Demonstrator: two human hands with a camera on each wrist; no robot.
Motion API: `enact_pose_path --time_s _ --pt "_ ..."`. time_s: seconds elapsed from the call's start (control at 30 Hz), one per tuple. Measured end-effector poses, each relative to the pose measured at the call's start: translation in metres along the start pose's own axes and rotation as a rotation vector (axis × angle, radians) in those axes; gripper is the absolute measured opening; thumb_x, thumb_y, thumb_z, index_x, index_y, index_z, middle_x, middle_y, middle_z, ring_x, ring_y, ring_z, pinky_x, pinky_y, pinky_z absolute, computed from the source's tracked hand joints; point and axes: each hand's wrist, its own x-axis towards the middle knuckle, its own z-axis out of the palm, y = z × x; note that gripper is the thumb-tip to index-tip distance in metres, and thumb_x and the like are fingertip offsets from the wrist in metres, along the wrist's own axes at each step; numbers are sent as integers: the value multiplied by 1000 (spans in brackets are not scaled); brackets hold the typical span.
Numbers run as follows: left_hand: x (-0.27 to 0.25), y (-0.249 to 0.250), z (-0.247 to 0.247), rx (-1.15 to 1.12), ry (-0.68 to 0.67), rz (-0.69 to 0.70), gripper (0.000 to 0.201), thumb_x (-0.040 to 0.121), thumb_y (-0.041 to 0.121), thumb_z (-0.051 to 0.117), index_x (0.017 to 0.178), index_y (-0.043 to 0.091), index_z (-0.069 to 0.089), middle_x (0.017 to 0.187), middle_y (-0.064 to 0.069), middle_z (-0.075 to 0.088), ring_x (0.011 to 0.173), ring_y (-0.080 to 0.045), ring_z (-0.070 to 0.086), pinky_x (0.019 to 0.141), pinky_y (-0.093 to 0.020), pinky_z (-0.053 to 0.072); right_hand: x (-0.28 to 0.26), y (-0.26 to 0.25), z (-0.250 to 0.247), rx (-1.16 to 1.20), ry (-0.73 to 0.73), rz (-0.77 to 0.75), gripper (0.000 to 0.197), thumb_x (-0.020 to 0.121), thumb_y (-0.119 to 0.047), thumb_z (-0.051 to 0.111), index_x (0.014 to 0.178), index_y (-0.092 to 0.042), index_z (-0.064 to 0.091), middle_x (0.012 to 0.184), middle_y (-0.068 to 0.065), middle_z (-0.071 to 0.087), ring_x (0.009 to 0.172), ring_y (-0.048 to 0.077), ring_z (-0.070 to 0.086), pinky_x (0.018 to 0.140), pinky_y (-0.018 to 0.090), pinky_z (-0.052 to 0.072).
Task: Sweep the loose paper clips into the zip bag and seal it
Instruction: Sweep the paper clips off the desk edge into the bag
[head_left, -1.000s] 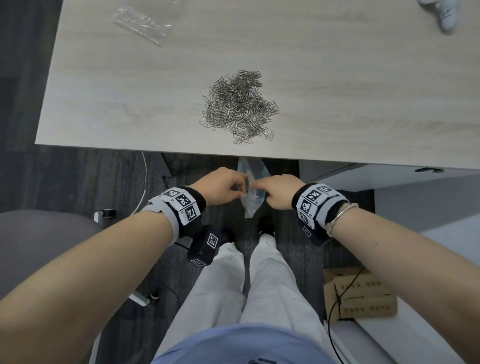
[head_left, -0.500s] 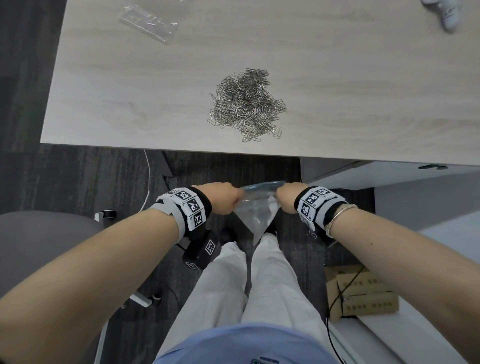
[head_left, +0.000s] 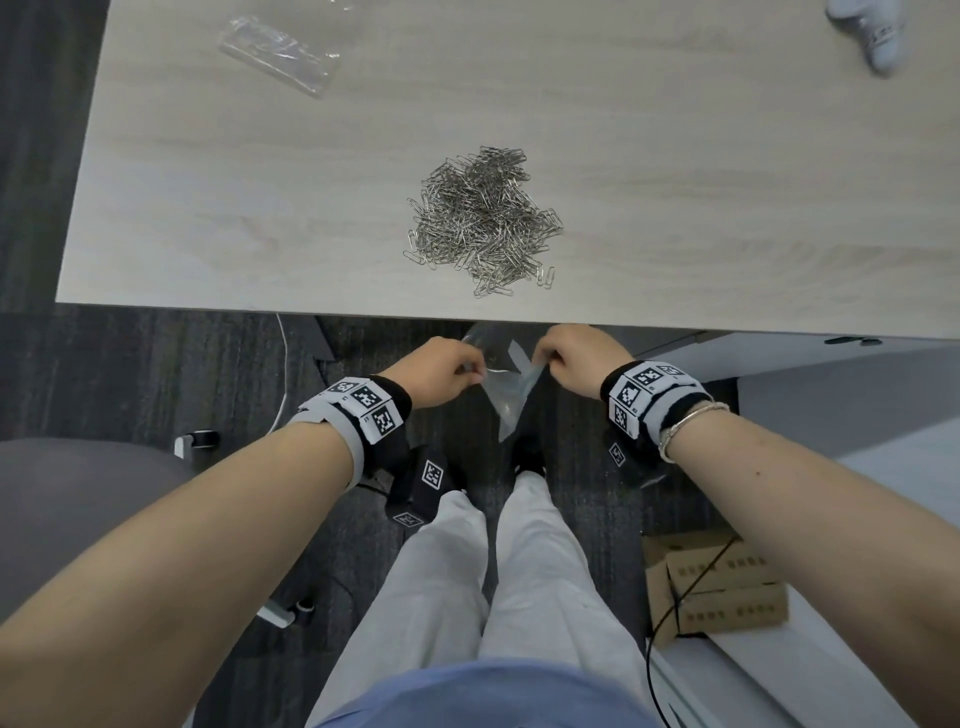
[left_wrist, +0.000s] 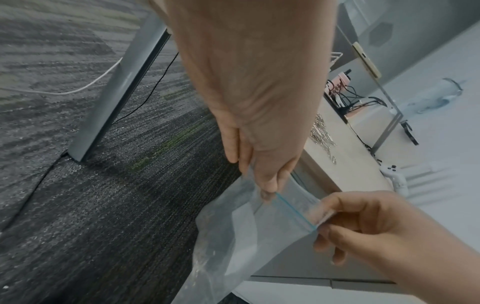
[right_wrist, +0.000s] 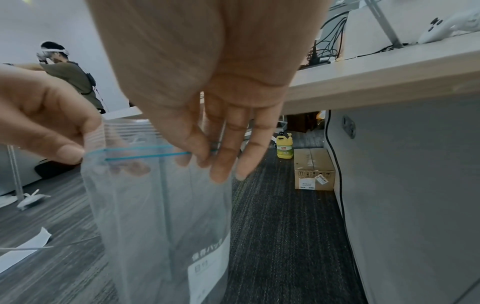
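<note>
A heap of silver paper clips (head_left: 483, 218) lies on the pale wooden table (head_left: 208, 208) near its front edge. Below that edge, over the floor, both hands hold a clear zip bag (head_left: 506, 397) with a blue zip line (right_wrist: 140, 153) and a white label. My left hand (head_left: 441, 371) pinches one end of the bag's top between thumb and fingers (left_wrist: 267, 185). At the other end, my right hand (head_left: 576, 361) pinches the top (right_wrist: 205, 156). The two blue lines stand slightly apart, and the bag (left_wrist: 246, 236) hangs down empty. The clips (left_wrist: 322, 131) show past the left hand.
A second crumpled clear bag (head_left: 280, 52) lies at the table's far left and a white object (head_left: 878, 36) at the far right. On the carpet are cardboard boxes (head_left: 717, 587), a yellow bottle (right_wrist: 284, 148) and a grey chair (head_left: 78, 509). A person (right_wrist: 67, 72) stands in the background.
The hands first pulled apart, stretching the bag's top flat. Now they have risen a little toward the table edge and the top has gone slack, its two sides parting.
</note>
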Motion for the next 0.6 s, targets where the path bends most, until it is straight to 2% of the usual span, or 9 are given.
enact_pose_path --time_s 0.13,0.23,0.33,0.43,0.5,0.57,0.6 --pt "6 5 -4 -33 6 -13 14 91 17 58 97 12 70 102 -6 67 104 -23 60 94 -40 47 1 6 -2 9 -31 58 30 84 -3 44 101 -10 68 112 9 66 106 29 59 91 33 46" --pt "7 11 -8 -34 66 29 15 90 15 61 97 11 73 100 -7 68 105 -25 59 93 -39 46 -2 7 -6 33 12 7 32 85 -3 44 106 -10 67 114 9 66 108 28 58 93 34 45" --pt "8 11 -11 -38 99 73 14 88 10 62 96 10 74 96 -7 68 95 -27 62 81 -29 45 -9 8 -17 145 174 -95 34 82 2 47 105 -9 68 110 9 68 103 26 61 92 34 46" --pt "9 9 -10 -41 99 74 15 88 7 61 96 10 74 91 -4 64 87 -26 61 74 -23 37 -5 12 -32 284 438 -75 33 85 3 47 109 -7 66 112 10 66 103 25 61 95 33 45" --pt "8 10 -9 -52 105 77 16 88 7 61 96 11 74 90 -4 63 87 -25 61 73 -24 39 5 18 -40 285 484 -38 42 86 3 41 124 -7 56 129 12 57 121 26 51 107 32 35" --pt "7 10 -8 -64 111 74 16 88 6 61 96 11 74 93 -7 65 92 -26 61 77 -26 42 18 22 -45 259 398 18 56 87 3 36 142 -7 35 150 10 35 140 23 29 116 28 16" --pt "7 10 -8 -66 112 68 17 88 5 61 97 11 74 96 -8 66 97 -27 60 80 -24 40 25 23 -48 246 351 36 60 89 2 34 147 -8 24 155 10 23 144 21 19 117 26 8"
